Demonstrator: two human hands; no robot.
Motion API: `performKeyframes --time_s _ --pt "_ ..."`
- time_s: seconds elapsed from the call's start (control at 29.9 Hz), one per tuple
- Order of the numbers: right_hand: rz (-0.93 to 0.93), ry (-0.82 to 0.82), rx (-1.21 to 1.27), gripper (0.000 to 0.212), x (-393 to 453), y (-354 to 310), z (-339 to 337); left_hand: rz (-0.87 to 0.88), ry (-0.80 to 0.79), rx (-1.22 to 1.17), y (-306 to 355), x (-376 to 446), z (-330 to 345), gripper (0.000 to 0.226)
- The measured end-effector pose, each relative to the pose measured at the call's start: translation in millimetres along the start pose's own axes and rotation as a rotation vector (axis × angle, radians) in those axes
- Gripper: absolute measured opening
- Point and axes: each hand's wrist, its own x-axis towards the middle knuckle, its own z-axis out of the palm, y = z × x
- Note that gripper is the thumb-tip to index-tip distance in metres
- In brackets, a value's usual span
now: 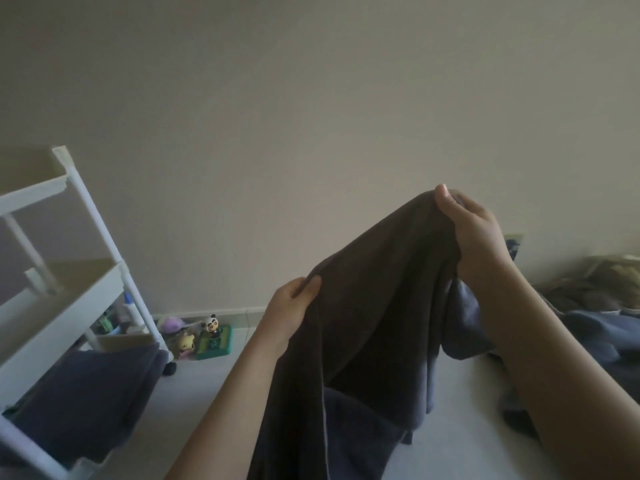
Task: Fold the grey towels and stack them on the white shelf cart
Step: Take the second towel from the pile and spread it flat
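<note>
A dark grey towel (374,306) hangs in the air in front of me, held along its top edge. My right hand (474,230) grips the higher corner, and my left hand (291,306) pinches the edge lower down and to the left. The cloth slopes down from right to left and drapes toward the floor. The white shelf cart (104,282) stands at the left with its upper trays bare. A grey towel (86,393) lies on its lower tray and hangs over the front.
More grey cloth (595,337) lies heaped on the floor at the right, with an olive bundle (602,282) behind it. Small toy figures (204,337) sit by the wall skirting beside the cart. Pale floor (467,427) spreads below the towel.
</note>
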Motion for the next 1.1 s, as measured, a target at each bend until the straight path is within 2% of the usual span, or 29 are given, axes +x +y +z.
performKeyframes --time_s 0.07,0.13,0.2,0.3,0.4,0.5,0.64,0.7,0.77,0.87,0.94,1.0,1.07,1.1 --pt "-0.02 -0.003 -0.062 0.02 4 -6 -6 -0.059 -0.104 -0.167 5 -1 1 0.038" --pt "-0.024 -0.026 -0.188 0.02 8 -4 -16 -0.049 -0.178 -0.143 7 -2 4 0.034" --pt "-0.006 -0.059 -0.335 0.022 11 4 -27 -0.007 -0.188 -0.079 7 -5 12 0.028" --pt "-0.01 -0.067 -0.494 0.025 17 29 -38 -0.013 -0.048 -0.098 2 4 15 0.025" --pt "-0.033 -0.082 -0.662 0.02 30 56 -39 0.052 0.062 -0.042 4 30 -2 0.029" --pt "-0.066 -0.104 -0.685 0.017 47 68 -25 0.124 0.14 0.064 25 55 -19 0.022" --pt "-0.218 -0.045 -0.621 0.015 68 42 -3 0.325 0.254 0.139 79 73 -33 0.016" --pt "-0.322 -0.05 -0.592 0.013 66 22 -3 0.412 0.263 0.173 97 71 -40 0.016" --pt "-0.386 -0.106 -0.637 0.013 53 10 -14 0.424 0.168 0.176 100 59 -49 0.029" --pt "-0.331 -0.315 -0.702 0.017 26 8 -41 0.297 -0.018 0.237 79 32 -50 0.06" --pt "-0.231 -0.483 -0.767 0.022 3 26 -59 0.14 -0.14 0.288 46 8 -40 0.053" --pt "-0.021 -0.626 -0.84 0.02 -18 65 -78 -0.038 -0.262 0.418 1 -12 -20 0.041" --pt "0.197 -0.684 -0.877 0.016 -39 111 -97 -0.175 -0.362 0.567 -44 -27 -1 0.043" --pt "0.258 -0.703 -0.928 0.021 -49 136 -108 -0.248 -0.401 0.623 -69 -32 7 0.047"
